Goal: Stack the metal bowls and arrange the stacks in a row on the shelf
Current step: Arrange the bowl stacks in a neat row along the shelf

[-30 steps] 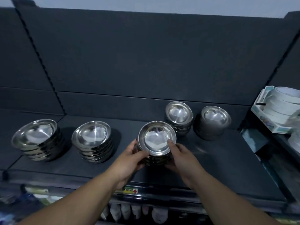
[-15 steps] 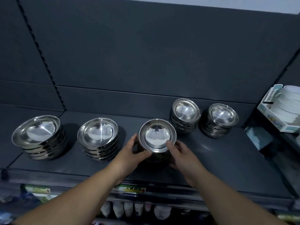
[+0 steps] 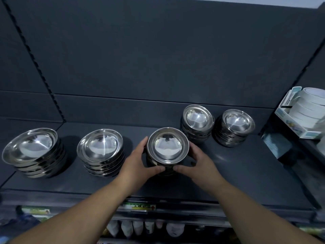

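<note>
Here the left hand [image 3: 136, 166] and right hand [image 3: 202, 164] clasp the middle stack of bowls [image 3: 168, 147] (fingers curled round its sides) on the shelf [image 3: 246, 173]; four other stacks stand alongside.

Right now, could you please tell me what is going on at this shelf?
A person grips the middle stack of metal bowls with the left hand and the right hand, one on each side, at the front half of the dark shelf. Two wider stacks stand to its left. Two smaller stacks sit further back on its right, so the row is not yet straight.
</note>
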Action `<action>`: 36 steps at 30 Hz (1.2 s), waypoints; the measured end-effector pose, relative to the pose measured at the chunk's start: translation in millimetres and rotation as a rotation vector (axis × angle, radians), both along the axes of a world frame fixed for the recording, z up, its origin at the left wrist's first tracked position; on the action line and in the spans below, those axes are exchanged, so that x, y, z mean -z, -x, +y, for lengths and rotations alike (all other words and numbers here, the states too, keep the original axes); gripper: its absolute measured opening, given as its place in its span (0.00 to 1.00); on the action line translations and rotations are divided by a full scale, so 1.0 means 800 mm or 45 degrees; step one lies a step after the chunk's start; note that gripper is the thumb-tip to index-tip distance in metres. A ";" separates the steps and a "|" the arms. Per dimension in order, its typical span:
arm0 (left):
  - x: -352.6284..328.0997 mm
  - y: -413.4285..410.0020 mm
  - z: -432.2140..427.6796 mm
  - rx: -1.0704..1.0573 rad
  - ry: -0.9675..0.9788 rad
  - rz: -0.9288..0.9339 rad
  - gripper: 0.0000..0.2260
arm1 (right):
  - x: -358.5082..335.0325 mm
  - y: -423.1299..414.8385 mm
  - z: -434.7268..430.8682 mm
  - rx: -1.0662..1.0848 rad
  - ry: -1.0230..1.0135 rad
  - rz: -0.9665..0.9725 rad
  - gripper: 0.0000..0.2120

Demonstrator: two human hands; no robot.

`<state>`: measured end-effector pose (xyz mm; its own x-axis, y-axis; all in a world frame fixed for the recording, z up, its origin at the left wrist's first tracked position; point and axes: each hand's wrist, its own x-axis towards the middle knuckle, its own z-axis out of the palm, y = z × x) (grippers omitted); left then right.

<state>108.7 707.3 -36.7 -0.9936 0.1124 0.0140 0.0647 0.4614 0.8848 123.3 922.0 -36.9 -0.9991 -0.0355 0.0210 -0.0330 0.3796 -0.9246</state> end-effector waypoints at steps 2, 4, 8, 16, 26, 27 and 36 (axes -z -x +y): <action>0.001 0.000 0.001 -0.001 0.003 -0.002 0.49 | -0.001 0.000 0.002 -0.007 0.003 0.003 0.42; 0.002 -0.001 0.001 -0.006 0.004 0.006 0.48 | -0.001 0.000 0.002 -0.020 -0.007 -0.001 0.42; -0.001 -0.005 0.003 -0.009 0.008 0.050 0.48 | -0.002 -0.001 0.001 -0.021 -0.017 -0.005 0.43; -0.007 -0.005 0.007 -0.047 -0.071 0.057 0.46 | -0.011 0.006 0.005 -0.019 0.006 0.057 0.42; 0.000 -0.016 0.013 -0.005 0.056 0.021 0.43 | 0.003 0.010 0.011 -0.060 -0.013 -0.040 0.46; 0.000 -0.016 0.013 0.001 0.041 0.006 0.43 | 0.003 0.010 0.010 -0.054 0.001 -0.047 0.47; 0.004 -0.012 0.011 -0.047 0.022 -0.027 0.47 | 0.014 0.007 0.005 -0.001 0.093 -0.009 0.46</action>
<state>118.6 715.7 -39.9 -0.9971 0.0758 -0.0086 0.0288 0.4782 0.8778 117.4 926.4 -47.8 -0.9993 -0.0348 0.0164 -0.0265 0.3112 -0.9500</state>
